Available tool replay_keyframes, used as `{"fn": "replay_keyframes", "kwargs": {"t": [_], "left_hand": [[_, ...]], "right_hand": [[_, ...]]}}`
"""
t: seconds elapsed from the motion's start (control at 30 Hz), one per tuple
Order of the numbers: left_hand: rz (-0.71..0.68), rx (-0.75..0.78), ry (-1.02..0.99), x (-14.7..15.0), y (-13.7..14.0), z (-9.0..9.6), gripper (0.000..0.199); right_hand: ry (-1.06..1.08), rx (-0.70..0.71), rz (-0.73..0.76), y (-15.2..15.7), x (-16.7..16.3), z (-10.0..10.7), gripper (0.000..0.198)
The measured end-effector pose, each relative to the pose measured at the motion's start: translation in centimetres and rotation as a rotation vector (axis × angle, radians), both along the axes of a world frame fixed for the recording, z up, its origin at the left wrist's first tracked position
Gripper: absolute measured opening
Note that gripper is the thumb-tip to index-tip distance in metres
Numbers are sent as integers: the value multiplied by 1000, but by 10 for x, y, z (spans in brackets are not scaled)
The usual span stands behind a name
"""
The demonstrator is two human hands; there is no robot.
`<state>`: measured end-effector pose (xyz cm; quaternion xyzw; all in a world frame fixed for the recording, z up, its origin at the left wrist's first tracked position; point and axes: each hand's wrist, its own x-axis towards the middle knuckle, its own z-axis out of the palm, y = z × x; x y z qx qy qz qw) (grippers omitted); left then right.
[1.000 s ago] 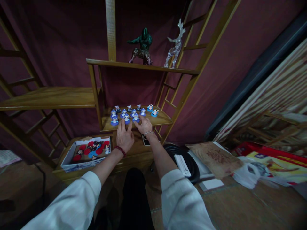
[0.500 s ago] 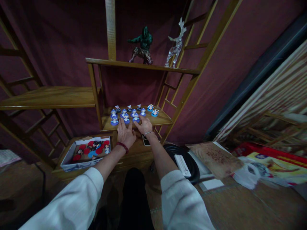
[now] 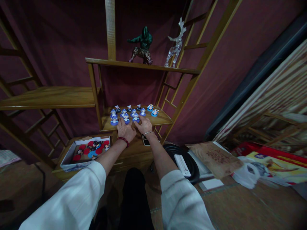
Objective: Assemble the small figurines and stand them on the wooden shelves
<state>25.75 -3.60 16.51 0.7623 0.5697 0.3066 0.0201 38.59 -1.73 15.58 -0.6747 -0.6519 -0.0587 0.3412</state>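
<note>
Several small figurines with purple hair and round purple bases stand in rows on the wooden shelf [image 3: 158, 120]. My left hand [image 3: 126, 131], a dark red bead bracelet at its wrist, has its fingers stretched toward the front middle figurine [image 3: 126, 118]; whether they touch is hard to see. My right hand [image 3: 144, 126], wearing a silver bangle, has thumb and fingers around the base of the front right figurine [image 3: 136, 117]. A front left figurine [image 3: 114, 120] stands beside them. Dark-based figurines [image 3: 129, 108] form the back row, and blue-based ones [image 3: 154, 112] stand at right.
Above, an upper shelf [image 3: 115, 62] carries a dark green statue [image 3: 145, 41] and a clear deer [image 3: 176, 48]. Lower left is an open box [image 3: 72, 165] of red- and blue-based figurines. A phone-like object [image 3: 145, 140] lies under my right hand; a black coil [image 3: 195, 169] is at right.
My left thumb has drawn back and down from the front middle figurine, and that wrist has turned slightly. My right hand and the figurines look unmoved.
</note>
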Motion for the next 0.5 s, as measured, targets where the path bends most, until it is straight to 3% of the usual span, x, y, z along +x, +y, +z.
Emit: {"fn": "replay_keyframes", "kwargs": {"t": [0.5], "left_hand": [[-43,38,-8,-3,3,1,37]], "right_hand": [[10,19,3,2,1,-2,39]]}}
